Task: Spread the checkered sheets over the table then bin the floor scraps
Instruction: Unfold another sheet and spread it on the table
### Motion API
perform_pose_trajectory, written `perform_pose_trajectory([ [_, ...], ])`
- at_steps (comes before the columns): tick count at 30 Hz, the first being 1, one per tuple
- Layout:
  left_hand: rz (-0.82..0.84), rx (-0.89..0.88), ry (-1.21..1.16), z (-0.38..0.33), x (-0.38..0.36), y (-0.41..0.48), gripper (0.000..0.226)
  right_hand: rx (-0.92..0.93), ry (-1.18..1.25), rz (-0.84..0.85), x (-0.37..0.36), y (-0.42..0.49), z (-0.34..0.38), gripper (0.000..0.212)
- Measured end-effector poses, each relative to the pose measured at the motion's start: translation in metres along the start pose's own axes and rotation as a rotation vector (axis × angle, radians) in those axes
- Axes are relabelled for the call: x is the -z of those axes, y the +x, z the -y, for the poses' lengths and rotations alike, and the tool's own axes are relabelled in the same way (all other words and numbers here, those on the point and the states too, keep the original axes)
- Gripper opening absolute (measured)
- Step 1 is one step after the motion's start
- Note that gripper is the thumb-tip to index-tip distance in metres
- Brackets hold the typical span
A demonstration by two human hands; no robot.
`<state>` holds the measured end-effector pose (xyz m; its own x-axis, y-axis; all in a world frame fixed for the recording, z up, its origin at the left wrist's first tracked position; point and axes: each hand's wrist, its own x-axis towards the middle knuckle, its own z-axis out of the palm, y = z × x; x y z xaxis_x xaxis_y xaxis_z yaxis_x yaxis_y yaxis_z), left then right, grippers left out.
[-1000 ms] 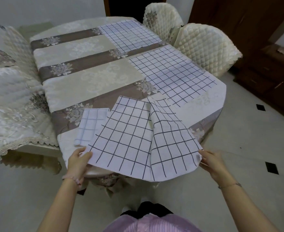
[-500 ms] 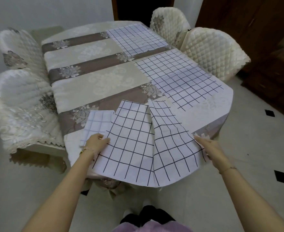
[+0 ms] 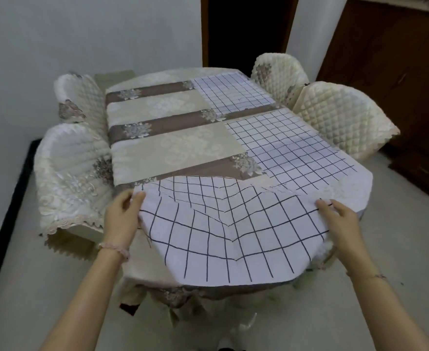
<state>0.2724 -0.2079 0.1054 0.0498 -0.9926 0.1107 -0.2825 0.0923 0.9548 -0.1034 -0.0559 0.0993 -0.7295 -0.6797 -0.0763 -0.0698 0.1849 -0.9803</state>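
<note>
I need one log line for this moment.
step: spreading; left hand: grips near sheet; right hand: grips near sheet; near sheet: creased, overhangs table end

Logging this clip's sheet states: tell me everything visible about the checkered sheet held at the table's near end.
The thin white checkered sheet with dark grid lines lies at the near end of the cloth-covered table, opened but ridged by fold creases, its rounded near edge overhanging the table. The left hand pinches its left corner; the right hand holds its right edge. Its far right part meets a neighbouring checkered sheet.
</note>
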Motion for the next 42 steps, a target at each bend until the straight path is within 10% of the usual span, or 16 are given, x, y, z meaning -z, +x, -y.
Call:
perform_pose_trajectory([
  [15, -0.555, 0.271, -0.138, 0.049, 0.166, -0.109, 0.013, 0.069, -0.030, 0.507, -0.141, -0.028, 0.036, 0.027],
  [28, -1.090, 0.541, -0.080, 0.117, 0.338, -0.293, 0.019, 0.120, -0.257, 1.136, -0.354, -0.233, 0.016, 0.014],
  [42, -0.997, 0.736, -0.037, 0.224, 0.486, -0.325, 0.027, 0.002, -0.480, 1.263, -0.502, -0.381, -0.033, 0.020],
])
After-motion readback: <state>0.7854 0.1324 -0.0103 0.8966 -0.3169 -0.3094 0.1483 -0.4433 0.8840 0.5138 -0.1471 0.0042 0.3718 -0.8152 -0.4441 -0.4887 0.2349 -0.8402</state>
